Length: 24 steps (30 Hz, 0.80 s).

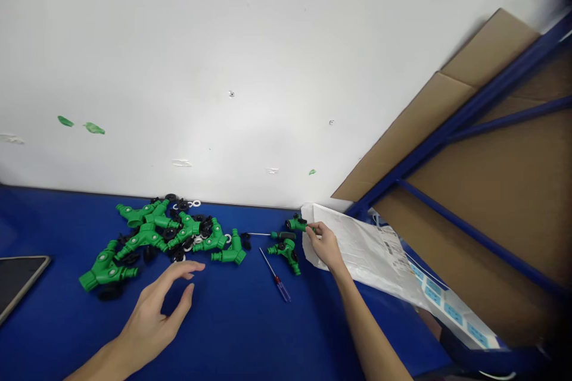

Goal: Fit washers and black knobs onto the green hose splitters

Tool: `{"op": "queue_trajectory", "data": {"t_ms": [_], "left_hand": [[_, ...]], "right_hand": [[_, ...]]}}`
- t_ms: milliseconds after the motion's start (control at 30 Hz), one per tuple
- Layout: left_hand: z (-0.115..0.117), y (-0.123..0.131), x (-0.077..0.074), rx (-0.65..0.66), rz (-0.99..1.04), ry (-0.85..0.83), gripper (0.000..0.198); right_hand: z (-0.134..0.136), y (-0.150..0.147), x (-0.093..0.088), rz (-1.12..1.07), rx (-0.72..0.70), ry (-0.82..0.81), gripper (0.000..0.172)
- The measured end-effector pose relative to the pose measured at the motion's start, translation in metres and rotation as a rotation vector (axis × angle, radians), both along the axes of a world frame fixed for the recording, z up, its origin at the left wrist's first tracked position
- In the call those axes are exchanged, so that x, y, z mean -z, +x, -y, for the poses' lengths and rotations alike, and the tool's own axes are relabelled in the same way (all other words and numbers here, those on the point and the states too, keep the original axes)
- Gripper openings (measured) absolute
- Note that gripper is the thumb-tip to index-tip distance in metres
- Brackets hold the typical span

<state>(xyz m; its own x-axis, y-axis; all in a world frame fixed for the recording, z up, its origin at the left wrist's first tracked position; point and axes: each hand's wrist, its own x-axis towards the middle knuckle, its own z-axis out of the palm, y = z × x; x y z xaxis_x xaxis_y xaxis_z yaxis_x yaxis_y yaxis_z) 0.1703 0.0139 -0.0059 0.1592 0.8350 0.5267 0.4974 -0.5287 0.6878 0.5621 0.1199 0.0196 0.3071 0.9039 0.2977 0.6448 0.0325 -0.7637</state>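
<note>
Pinching the end of a small green hose connector [295,224], your right hand [325,246] has its thumb and fingertips closed on the green plastic, while black parts show at the connector's other side. You have this piece near the back edge of the blue table [232,327], just beside the ragged end of a white plastic mailer [357,241]; you cannot tell from this view whether it touches the tabletop. Your left hand [152,312] holds nothing: its thumb and fingers are spread apart, in front of a heap of green Y-shaped hose splitters [145,235].

Among those splitters you have black caps [170,197] and white ring washers [196,203] scattered loosely. Nearer your right hand lies a green splitter with black fittings [289,255], apart from the heap. Just behind it you see a screwdriver with a dark green handle [280,236], its shaft pointing left. In front, to the left, a screwdriver with a purple and red handle [281,288] lies slantwise, tip away from you. At your far left, a dark, flat, light-rimmed panel [20,280] is cut off by the view. A white wall [268,71] rises behind the table.
</note>
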Motion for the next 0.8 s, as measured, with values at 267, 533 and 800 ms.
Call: {"op": "queue_trajectory", "data": {"t_ms": [267, 533, 800], "left_hand": [[-0.001, 0.001, -0.006, 0.083, 0.019, 0.022, 0.022], [-0.001, 0.001, -0.010, 0.076, -0.005, 0.026, 0.015], [-0.002, 0.001, -0.014, 0.112, -0.001, 0.032, 0.016]], "right_hand": [[0.030, -0.032, -0.008, 0.250, -0.022, 0.032, 0.030], [0.049, -0.059, -0.017, 0.371, -0.210, -0.288, 0.030], [0.054, -0.064, -0.015, -0.426, -0.224, -0.258, 0.046]]}}
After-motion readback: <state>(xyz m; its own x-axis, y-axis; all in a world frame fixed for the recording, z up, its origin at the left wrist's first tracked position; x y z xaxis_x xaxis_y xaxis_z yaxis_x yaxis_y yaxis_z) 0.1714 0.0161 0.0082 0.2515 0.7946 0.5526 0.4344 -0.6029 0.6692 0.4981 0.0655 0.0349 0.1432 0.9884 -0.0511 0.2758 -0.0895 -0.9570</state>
